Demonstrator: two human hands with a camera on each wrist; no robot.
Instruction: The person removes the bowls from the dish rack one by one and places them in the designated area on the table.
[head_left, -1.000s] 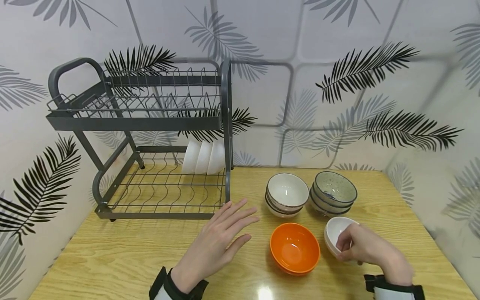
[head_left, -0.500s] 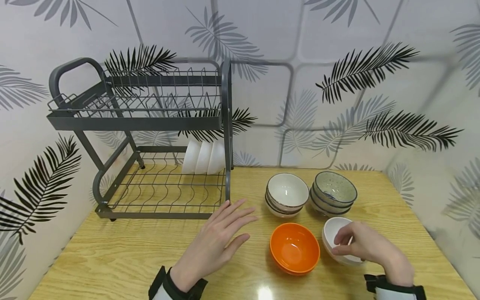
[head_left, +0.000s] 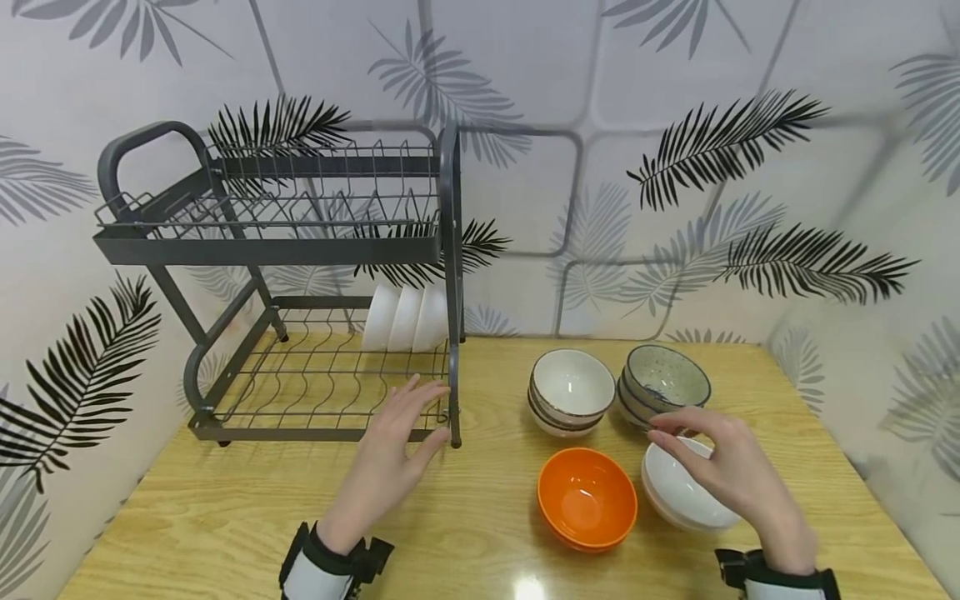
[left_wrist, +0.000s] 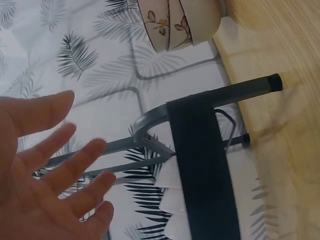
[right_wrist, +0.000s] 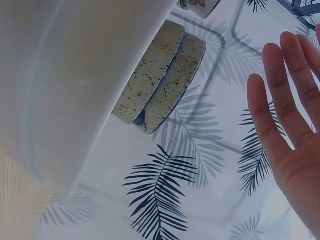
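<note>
My right hand (head_left: pixel 731 467) hovers over a stack of white bowls (head_left: pixel 686 492) with thumb and fingers slightly bent, holding nothing. In the right wrist view its fingers (right_wrist: pixel 280 95) stand apart from the large white bowl (right_wrist: pixel 75 80). My left hand (head_left: pixel 386 458) is held loosely open in front of the dish rack (head_left: pixel 315 433), near its lower right corner. The left wrist view has the empty palm (left_wrist: pixel 50 200) beside the rack's dark frame (left_wrist: pixel 200 150). Several white bowls (head_left: pixel 405 321) stand on edge in the rack's lower tier, at its right end.
Orange bowls (head_left: pixel 588 500) sit stacked between my hands. Behind them are cream bowls with brown rims (head_left: pixel 573 387) and speckled green-grey bowls (head_left: pixel 667 379), also stacked. The rack's upper wire tier (head_left: pixel 292 208) holds no dishes. A leaf-patterned wall (head_left: pixel 525 75) closes off the back.
My right hand has come away from the white bowls and risen, and the stack has tipped or shifted slightly. My left hand has drawn left, in front of the rack's corner.
</note>
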